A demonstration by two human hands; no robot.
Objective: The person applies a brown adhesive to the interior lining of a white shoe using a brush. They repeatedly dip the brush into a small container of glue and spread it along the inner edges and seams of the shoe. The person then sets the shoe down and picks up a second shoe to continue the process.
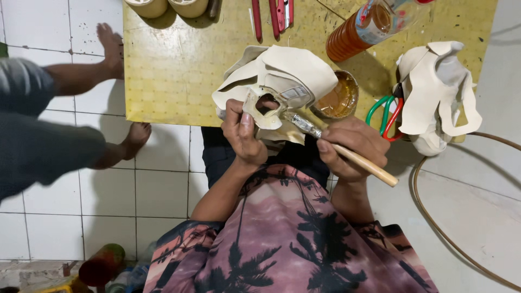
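While sitting at the yellow table (179,70), the person is gripping a cream leather piece (287,76) with the left hand (243,135), fingers curled tight on its edge. Right hand (350,147) is closing around a wooden-handled brush (339,149), bristles touching the leather. Glue bowl (339,97) is sitting just behind; scissors (384,115) are lying near it.

Beyond the fingers, a yellow bench (173,70) is carrying a tilted orange plastic bottle (358,30), red-handled tools (271,16) and two tape rolls (168,6). Right of the fingers, green-and-red scissors (384,114) are lying beside a cream leather pile (437,92). Far left, another person's bare feet (122,92) are resting on the white tiled floor (157,190).
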